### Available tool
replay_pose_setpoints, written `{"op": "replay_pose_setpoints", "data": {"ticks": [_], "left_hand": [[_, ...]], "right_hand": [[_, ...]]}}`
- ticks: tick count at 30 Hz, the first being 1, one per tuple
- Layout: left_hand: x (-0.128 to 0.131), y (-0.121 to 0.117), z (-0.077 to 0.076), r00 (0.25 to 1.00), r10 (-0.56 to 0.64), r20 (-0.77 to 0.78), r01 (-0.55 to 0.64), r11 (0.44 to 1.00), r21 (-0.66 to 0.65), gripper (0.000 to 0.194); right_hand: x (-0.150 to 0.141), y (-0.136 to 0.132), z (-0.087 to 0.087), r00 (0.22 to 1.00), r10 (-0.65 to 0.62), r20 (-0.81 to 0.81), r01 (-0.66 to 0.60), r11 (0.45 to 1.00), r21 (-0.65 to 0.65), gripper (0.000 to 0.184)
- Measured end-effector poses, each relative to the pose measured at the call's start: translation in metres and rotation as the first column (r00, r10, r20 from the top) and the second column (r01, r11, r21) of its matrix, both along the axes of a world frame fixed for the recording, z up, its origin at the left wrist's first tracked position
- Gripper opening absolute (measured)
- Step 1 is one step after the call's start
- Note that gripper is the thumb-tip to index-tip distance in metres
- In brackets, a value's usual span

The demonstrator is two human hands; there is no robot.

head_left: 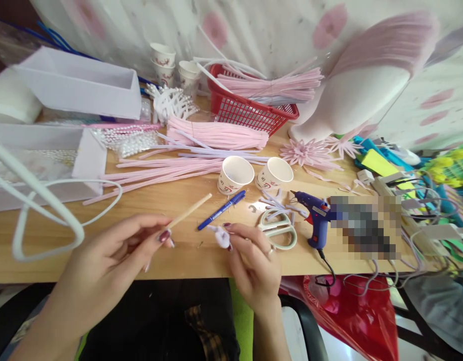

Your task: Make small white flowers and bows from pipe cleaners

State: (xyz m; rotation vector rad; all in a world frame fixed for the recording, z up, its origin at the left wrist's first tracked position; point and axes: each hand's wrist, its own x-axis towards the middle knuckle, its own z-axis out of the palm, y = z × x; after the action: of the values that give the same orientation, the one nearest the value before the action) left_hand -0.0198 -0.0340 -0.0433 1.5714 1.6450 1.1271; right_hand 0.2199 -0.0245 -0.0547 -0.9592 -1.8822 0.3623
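Note:
My left hand (129, 250) pinches a thin wooden stick (191, 209) that points up and to the right. Between the fingertips of my right hand (256, 255) is a small curled lilac pipe cleaner piece (221, 237), with a short end sticking out to the left. The two hands are apart, above the table's front part. Just beyond them a blue marker (221, 210) lies slanted on the wood. Scissors with pale green handles (279, 235) lie right of my right hand, near short lilac pipe cleaner pieces (278, 203).
Two paper cups (237, 173) stand behind the marker. A blue hot glue gun (318, 220) with a cord sits at the right. Pink pipe cleaner bundles (216, 134) and a red basket (250, 113) are farther back. A white bent tube (46, 200) crosses the left side.

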Motion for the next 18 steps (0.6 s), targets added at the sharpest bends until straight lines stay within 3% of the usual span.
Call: {"op": "replay_pose_setpoints", "data": {"ticks": [2,3,6,9,12,15,17,18], "left_hand": [[-0.006,0.010,-0.001,0.996,0.004,-0.086,-0.002,1.000,0.018,0.023],[-0.010,0.015,-0.002,0.983,0.066,-0.169,-0.054,0.996,0.071,0.022],[-0.023,0.027,-0.006,0.873,0.150,-0.463,-0.087,0.984,0.156,0.014],[-0.028,0.034,-0.010,0.802,0.210,-0.559,-0.137,0.976,0.171,0.018],[-0.022,0.036,-0.011,0.809,0.247,-0.533,-0.143,0.963,0.230,0.029],[-0.007,0.030,-0.004,0.898,0.210,-0.387,-0.085,0.945,0.316,0.028],[0.007,0.023,0.006,0.992,0.024,-0.127,-0.003,0.986,0.164,0.019],[0.014,0.020,0.010,0.998,-0.063,0.022,0.059,0.990,0.125,0.014]], "right_hand": [[0.002,0.002,0.001,0.988,-0.015,0.152,-0.011,0.985,0.170,0.031],[0.004,0.003,0.002,0.981,-0.031,0.190,-0.012,0.975,0.223,0.030],[0.010,0.007,0.005,0.979,-0.072,0.191,0.007,0.948,0.319,0.029],[0.018,0.011,0.005,0.977,-0.123,0.173,0.041,0.908,0.417,0.027],[0.025,0.013,0.003,0.970,-0.166,0.175,0.057,0.864,0.501,0.029],[0.027,0.016,0.006,0.969,-0.175,0.174,0.049,0.828,0.559,0.025],[0.027,0.020,0.013,0.960,-0.170,0.223,0.002,0.798,0.603,0.022],[0.027,0.022,0.017,0.952,-0.167,0.258,-0.034,0.778,0.627,0.023]]}}
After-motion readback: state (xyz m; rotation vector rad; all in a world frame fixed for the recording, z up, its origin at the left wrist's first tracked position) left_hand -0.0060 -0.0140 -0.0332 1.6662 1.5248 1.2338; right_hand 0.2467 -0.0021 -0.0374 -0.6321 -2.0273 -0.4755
